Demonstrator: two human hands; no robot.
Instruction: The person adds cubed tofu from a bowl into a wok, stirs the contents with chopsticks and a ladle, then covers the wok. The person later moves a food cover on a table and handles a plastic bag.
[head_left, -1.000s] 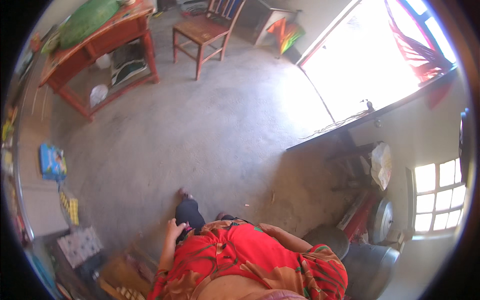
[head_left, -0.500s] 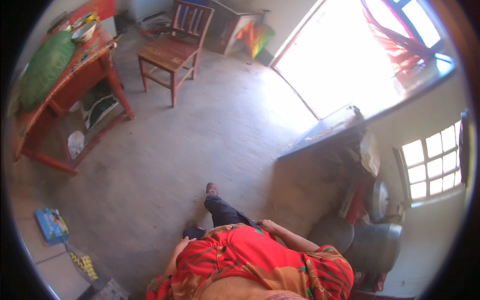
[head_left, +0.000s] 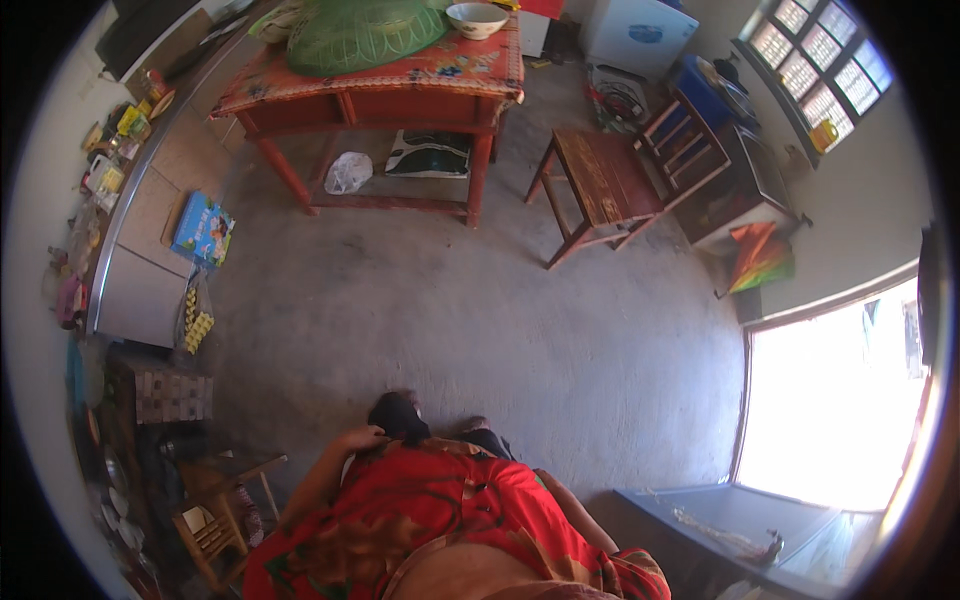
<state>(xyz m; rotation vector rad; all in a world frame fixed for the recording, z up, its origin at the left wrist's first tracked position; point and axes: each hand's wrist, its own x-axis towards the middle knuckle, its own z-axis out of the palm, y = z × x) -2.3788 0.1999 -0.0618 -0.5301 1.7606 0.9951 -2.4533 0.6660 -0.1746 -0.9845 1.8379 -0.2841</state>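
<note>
My left hand point(head_left: 363, 438) hangs by my left hip, beside the hem of my red patterned shirt point(head_left: 440, 500) and a dark trouser leg point(head_left: 400, 418). Its fingers are small and partly hidden, and nothing shows in it. On the other side, my right forearm point(head_left: 585, 515) runs down along the shirt, and the right hand point(head_left: 545, 480) is mostly covered by the cloth at my hip. What that hand touches is hidden.
Ahead stands a red table point(head_left: 410, 85) bearing a green mesh food cover point(head_left: 365, 40) and a bowl point(head_left: 477, 19). A wooden chair point(head_left: 610, 180) is right of it. Along the left wall runs a tiled counter point(head_left: 145, 270), a blue box point(head_left: 203, 232) beside it. A bright doorway point(head_left: 830, 400) opens at right.
My view has swung left: the table and chair now lie ahead, and the doorway has shifted to the lower right. My legs have changed position in the stride.
</note>
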